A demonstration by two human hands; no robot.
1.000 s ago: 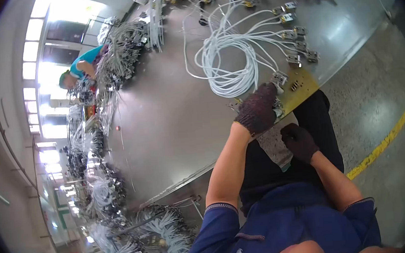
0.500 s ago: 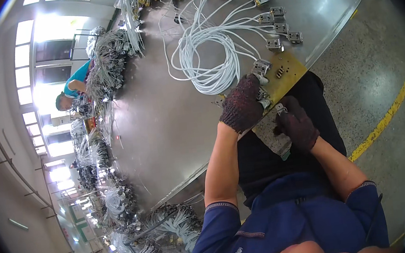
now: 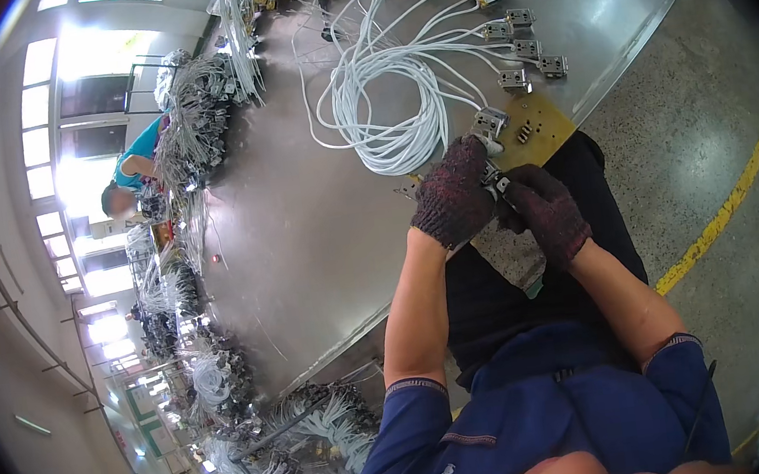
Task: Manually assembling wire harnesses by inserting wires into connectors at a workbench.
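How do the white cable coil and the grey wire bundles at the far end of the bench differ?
The white cable coil lies flat in loose open loops in front of the gloved hands; the grey wire bundles are heaped in dense tangled piles beside another person. The coil is bright white with its ends fanning out to separate small metal connector blocks; the bundles are duller grey, with no single ends to be told. Both rest on the same metal bench.

Dark maroon speckled knit gloves cover the left hand (image 3: 452, 194) and right hand (image 3: 545, 213), near a white cable coil (image 3: 388, 97), a mustard-yellow board (image 3: 530, 129) on the grey steel table (image 3: 305, 235), and a yellow floor stripe (image 3: 719, 215) at right.
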